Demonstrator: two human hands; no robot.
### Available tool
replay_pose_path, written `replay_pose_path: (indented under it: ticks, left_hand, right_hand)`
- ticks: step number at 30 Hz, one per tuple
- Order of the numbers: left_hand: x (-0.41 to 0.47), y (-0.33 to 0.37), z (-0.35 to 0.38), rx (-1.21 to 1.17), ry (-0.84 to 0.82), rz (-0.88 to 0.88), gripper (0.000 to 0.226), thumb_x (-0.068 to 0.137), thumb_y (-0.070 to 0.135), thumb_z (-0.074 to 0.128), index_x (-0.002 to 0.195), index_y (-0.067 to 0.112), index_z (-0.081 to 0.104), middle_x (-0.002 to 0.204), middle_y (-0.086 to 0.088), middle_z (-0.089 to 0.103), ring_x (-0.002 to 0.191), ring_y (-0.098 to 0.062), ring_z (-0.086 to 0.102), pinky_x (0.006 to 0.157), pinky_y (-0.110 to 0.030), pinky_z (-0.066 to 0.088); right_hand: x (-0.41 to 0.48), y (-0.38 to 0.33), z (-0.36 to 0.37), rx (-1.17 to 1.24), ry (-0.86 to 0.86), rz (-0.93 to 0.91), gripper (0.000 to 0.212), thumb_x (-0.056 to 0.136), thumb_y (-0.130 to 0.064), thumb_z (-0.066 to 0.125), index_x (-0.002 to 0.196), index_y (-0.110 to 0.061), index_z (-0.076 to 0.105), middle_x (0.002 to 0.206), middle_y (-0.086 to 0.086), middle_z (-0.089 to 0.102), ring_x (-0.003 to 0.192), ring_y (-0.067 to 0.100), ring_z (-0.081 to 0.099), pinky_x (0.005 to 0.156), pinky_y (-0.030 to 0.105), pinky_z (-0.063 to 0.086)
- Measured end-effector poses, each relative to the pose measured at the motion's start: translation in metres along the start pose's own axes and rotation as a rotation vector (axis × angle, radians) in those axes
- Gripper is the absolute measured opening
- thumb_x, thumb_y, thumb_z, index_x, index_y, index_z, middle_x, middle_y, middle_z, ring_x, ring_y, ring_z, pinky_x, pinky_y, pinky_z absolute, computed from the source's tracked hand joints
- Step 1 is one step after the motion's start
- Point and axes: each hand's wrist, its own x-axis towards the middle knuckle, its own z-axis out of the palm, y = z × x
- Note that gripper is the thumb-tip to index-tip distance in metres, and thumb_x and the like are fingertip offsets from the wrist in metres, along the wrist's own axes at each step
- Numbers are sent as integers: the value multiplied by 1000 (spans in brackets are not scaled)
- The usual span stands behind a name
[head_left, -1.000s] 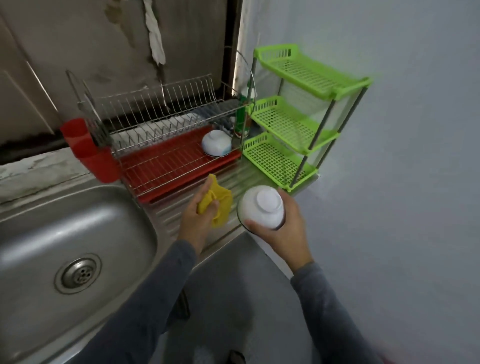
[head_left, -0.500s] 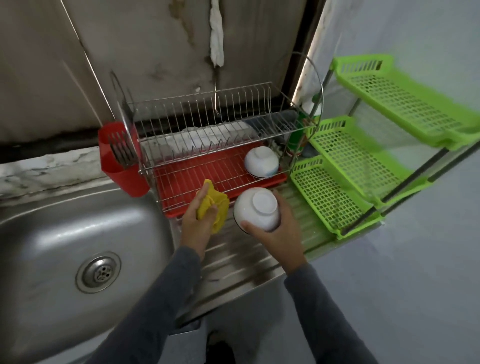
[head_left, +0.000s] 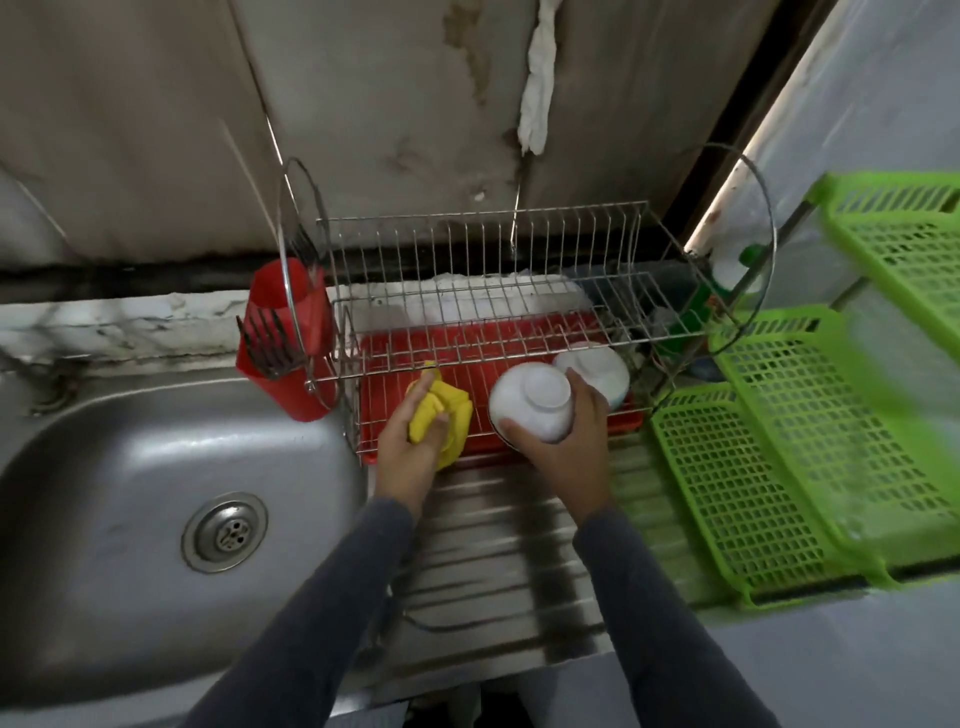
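Centre frame: right hand (head_left: 566, 452), fingers (head_left: 579, 384) wrapping upturned white bowl (head_left: 530, 402), has moved to dish rack (head_left: 483, 332) beside second bowl (head_left: 602, 364) | left hand (head_left: 410, 452) clutches yellow cloth (head_left: 441, 415) | racking seems next.

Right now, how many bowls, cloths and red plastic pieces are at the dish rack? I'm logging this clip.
White bowls: 2 (held bowl in the right hand, racked bowl)
Cloths: 1 (yellow cloth in the left hand)
Red plastic pieces: 2 (cutlery holder, drip tray)
Total: 5
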Motion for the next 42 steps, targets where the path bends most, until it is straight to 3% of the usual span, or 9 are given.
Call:
replay_pose_path:
  ticks: [4,7,14,18,22,26,31,36,42]
  left_hand:
    - [7,-1,9,36,107,-32,49,98,7,58,140,31,51,139,5,51,123,-13,49,103,-28,43]
    - [11,-4,13,30,149,-54,50,98,10,58,143,29,50,141,2,50,125,-17,48,103,-32,43]
    - [16,-12,17,26,234,-24,49,98,9,58,136,39,50,138,3,49,124,-20,48,107,-45,45]
    - [16,-14,22,20,267,-32,49,97,10,59,138,36,51,135,5,48,125,-23,48,107,-51,45]
    - [13,-15,27,-3,283,-26,47,97,10,60,122,48,55,138,2,51,127,-26,50,105,-53,47]
    - [7,-19,30,-15,295,5,50,97,8,60,130,45,58,145,1,51,130,-25,51,106,-54,47]
    - [-10,-21,29,-5,286,35,54,97,10,60,130,53,57,142,10,50,130,-24,49,105,-54,47]
    - [-35,-25,22,-69,354,34,54,97,7,58,124,55,58,136,13,51,128,-23,50,102,-47,50]
    - [-71,-29,-6,-116,496,47,52,97,1,56,128,42,56,141,-5,54,123,-23,56,96,-31,54]
  right_hand:
    - [26,5,10,-49,-50,-52,85,62,-42,93,131,-18,51,127,-1,46,122,18,43,108,38,38]
    - [41,4,21,-131,-21,-89,81,57,-50,90,120,-10,56,118,5,54,115,24,44,103,43,38]
    - [59,7,35,-235,-65,-50,102,60,-52,91,142,-7,49,125,19,57,125,37,39,112,50,32]
    - [57,12,35,-329,-82,-94,101,58,-47,92,138,-3,50,126,21,56,120,40,46,109,47,34]
    - [54,13,31,-340,-131,-61,95,62,-45,91,134,0,50,135,22,49,129,42,41,112,48,31]
    - [44,13,23,-339,-108,-156,77,82,-42,79,138,3,49,139,24,49,132,43,41,113,55,34]
    - [27,7,12,-327,-155,-276,50,95,-28,62,136,-2,55,146,18,48,135,34,42,113,44,35]
    - [9,-5,12,-298,-264,-445,33,94,-21,65,122,-3,64,125,15,63,118,30,57,102,44,49]
    - [-16,-28,27,-357,-448,-615,24,92,-18,63,110,-4,70,105,12,70,97,30,64,88,41,53]
